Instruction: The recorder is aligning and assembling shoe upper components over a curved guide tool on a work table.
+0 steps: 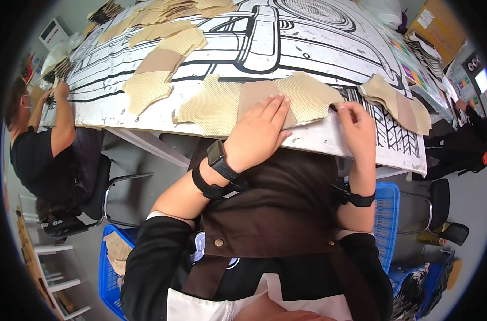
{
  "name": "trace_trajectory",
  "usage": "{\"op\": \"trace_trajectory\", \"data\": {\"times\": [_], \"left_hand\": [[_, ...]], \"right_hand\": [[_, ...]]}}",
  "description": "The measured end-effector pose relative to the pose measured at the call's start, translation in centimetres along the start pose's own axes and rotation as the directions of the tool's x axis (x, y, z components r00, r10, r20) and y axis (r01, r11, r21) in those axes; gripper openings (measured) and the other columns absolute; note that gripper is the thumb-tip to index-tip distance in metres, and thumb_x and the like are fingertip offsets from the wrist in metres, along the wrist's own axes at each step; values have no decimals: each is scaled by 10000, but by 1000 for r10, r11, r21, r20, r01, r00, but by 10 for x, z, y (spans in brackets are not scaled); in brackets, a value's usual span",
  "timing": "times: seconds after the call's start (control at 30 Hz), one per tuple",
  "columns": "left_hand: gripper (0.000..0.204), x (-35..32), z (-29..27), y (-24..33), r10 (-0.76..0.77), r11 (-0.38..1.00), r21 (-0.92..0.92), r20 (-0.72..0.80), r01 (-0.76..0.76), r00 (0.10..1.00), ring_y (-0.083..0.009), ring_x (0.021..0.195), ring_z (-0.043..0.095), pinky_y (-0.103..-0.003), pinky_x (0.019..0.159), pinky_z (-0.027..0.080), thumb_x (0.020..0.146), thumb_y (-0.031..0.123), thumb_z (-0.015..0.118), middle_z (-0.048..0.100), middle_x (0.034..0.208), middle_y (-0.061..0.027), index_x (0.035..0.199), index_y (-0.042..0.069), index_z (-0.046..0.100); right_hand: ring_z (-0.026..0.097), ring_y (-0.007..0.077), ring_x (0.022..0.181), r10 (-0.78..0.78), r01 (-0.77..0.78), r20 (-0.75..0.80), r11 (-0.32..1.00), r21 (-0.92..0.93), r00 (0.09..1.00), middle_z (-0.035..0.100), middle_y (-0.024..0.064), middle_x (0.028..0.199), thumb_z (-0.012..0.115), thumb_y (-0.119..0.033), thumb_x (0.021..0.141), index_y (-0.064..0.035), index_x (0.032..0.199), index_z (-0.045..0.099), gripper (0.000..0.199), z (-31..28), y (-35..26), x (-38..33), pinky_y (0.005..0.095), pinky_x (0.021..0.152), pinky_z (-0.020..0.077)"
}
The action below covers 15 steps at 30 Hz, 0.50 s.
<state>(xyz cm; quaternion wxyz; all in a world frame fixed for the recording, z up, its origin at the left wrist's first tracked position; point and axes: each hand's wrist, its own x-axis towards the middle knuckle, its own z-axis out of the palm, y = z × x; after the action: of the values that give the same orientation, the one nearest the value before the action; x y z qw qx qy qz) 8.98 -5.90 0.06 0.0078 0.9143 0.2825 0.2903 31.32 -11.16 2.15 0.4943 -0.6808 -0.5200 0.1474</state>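
L hand [259, 129] flat on tan pc [254, 92]; R hand [357, 125] curled, grip unclear; stack [396, 104] nearby.

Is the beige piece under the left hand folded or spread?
Spread: the beige piece extends widely to both sides of the left hand.

In the head view I observe the left hand [262, 125] pressed flat, fingers together, on a beige mesh fabric panel [208, 107] with a smooth tan centre band. The right hand [357, 125] is bent at the panel's right end; I cannot confirm its grip on the small dark item at the fingertips. The panel lies along the near edge of a white table [101, 104] printed with black line art. To the right I note a stack of similar panels [409, 109]; far left, loose fabric pieces [174, 13]. Blue plastic baskets [386, 214] stand near, left and right.
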Motion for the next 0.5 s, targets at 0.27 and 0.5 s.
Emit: {"op": "trace_trajectory", "data": {"times": [0.27, 0.5], "left_hand": [[537, -3, 10, 0, -13, 998, 55, -13, 14, 1000, -336, 1189, 466, -398, 993, 379, 883, 264, 549, 471, 1306, -195, 1313, -18, 394], [529, -8, 14, 0, -7, 992, 124, -46, 13, 999, -316, 1208, 458, -417, 1032, 331, 892, 302, 531, 483, 1300, -183, 1301, -13, 415]], "right_hand": [[521, 65, 578, 4, -11, -93, 997, -78, 996, 601, 36, 633, 664, -262, 824, 13, 785, 652, 277, 12, -21, 4, 214, 562, 426], [564, 100, 721, -17, 30, -36, 929, 369, 999, 605, 96, 783, 679, -44, 791, 6, 1250, 284, 607, 26, -2, 14, 190, 631, 444]]}}
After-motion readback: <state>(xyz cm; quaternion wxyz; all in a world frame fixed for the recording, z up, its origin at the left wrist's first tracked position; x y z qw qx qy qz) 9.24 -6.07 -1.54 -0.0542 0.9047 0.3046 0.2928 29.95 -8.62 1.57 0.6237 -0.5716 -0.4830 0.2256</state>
